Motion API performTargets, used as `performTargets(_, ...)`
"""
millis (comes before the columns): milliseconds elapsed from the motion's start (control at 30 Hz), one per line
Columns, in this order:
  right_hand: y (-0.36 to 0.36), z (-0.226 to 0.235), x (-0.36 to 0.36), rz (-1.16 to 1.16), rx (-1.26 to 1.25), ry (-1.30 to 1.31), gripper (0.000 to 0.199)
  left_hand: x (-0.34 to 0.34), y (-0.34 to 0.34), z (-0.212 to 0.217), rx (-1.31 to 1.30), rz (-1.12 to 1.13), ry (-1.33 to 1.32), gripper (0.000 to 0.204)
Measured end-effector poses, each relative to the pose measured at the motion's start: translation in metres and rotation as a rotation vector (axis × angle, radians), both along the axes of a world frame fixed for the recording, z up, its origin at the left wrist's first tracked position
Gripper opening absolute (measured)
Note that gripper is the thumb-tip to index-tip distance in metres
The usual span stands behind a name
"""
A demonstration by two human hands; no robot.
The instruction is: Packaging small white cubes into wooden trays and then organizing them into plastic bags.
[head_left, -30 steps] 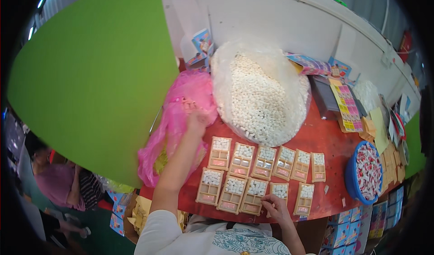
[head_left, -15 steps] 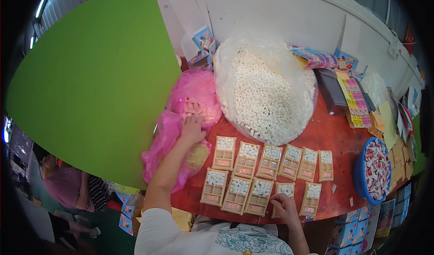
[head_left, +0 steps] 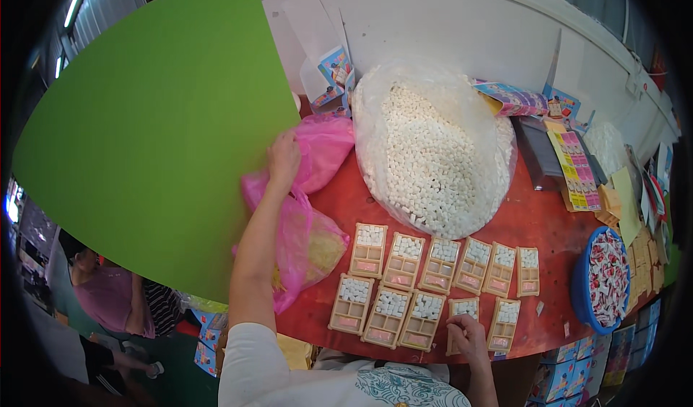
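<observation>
My left hand [head_left: 285, 159] is closed on the edge of a pink plastic bag [head_left: 323, 154] at the left of the red table. Below it lies a second crumpled pink bag [head_left: 294, 223], with something yellowish [head_left: 325, 254] showing through. My right hand [head_left: 469, 338], its fingers curled together, rests at a beige compartment tray [head_left: 452, 343] by the table's front edge and partly covers it. Whatever its fingertips hold, if anything, is hidden. Several similar trays [head_left: 383, 322] stand in two rows, with small white cubes in their far parts and pink pieces in near compartments.
Behind the trays a large clear bag [head_left: 364, 147] bulges with white cubes. A blue basin [head_left: 580, 284] of small wrapped packets stands at the right. A big green panel [head_left: 151, 140] blocks the left. Printed sheets [head_left: 574, 169] lie at the back right. Another person [head_left: 108, 295] is at lower left.
My left hand has moved up and left, off the pink pieces in the bag's opening, and the bag now folds over them. My right hand stays by the same tray.
</observation>
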State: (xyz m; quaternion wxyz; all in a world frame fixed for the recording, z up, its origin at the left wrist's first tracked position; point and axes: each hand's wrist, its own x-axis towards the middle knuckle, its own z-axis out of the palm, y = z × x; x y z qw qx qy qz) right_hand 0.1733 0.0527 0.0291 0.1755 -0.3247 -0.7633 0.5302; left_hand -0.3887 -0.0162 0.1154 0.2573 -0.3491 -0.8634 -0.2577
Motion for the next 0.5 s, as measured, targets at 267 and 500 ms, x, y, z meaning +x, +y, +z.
performTargets(267,-0.005,0.020,-0.012,0.033,-0.098,-0.047,0.008,0.031,-0.016,-0.061,-0.307,-0.213,-0.260,0.020)
performTargets(500,0.000,0.020,-0.003,0.002,0.275,-0.030,0.010,0.025,0.012,-0.031,-0.191,0.020,-0.333,0.064)
